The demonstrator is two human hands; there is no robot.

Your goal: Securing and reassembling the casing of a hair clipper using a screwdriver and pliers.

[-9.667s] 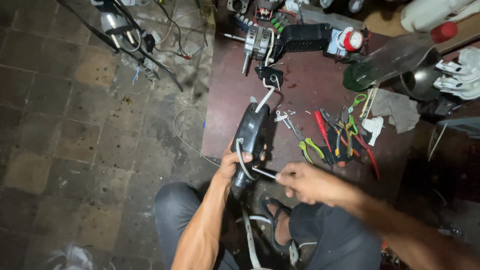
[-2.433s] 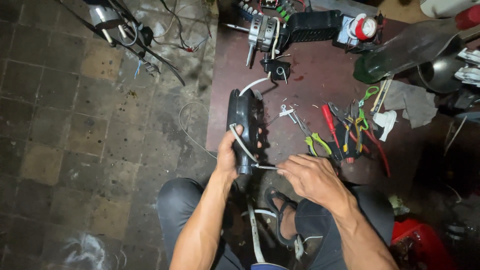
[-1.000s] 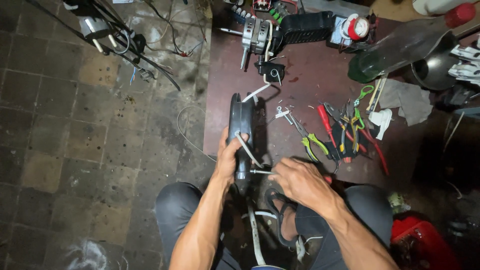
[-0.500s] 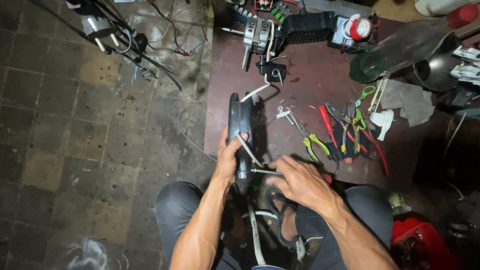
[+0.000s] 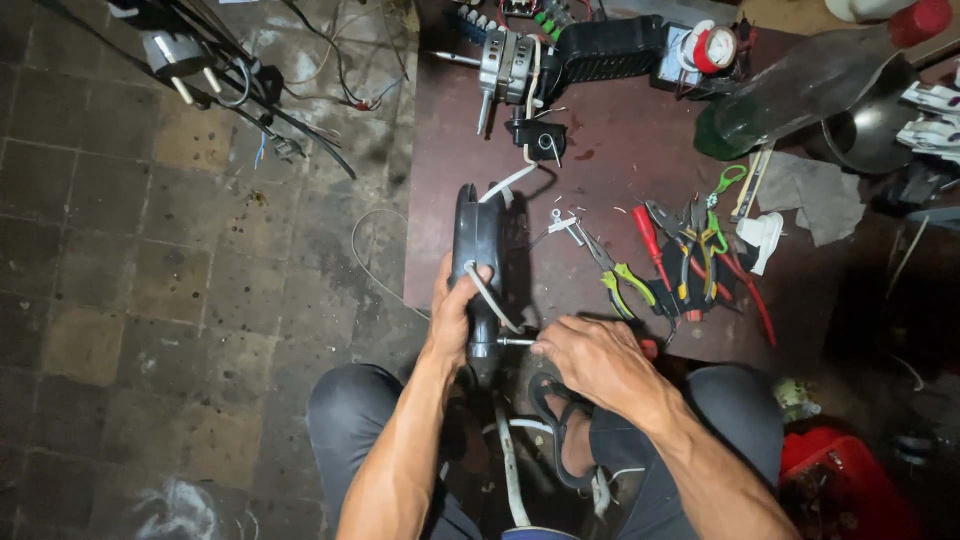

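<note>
Screwdriving looks like the step in hand: left hand (image 5: 455, 315) clamps the black plastic appliance housing (image 5: 478, 270) on edge at the dark red worktop (image 5: 600, 170)'s near side, while right hand (image 5: 590, 358) closes on a slim metal screwdriver (image 5: 515, 342). Next calls for steady turning, I judge.

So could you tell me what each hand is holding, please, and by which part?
The left hand grips the black housing near its lower end, on edge. The right hand holds a thin metal tool by its handle end, tip against the housing.
</note>
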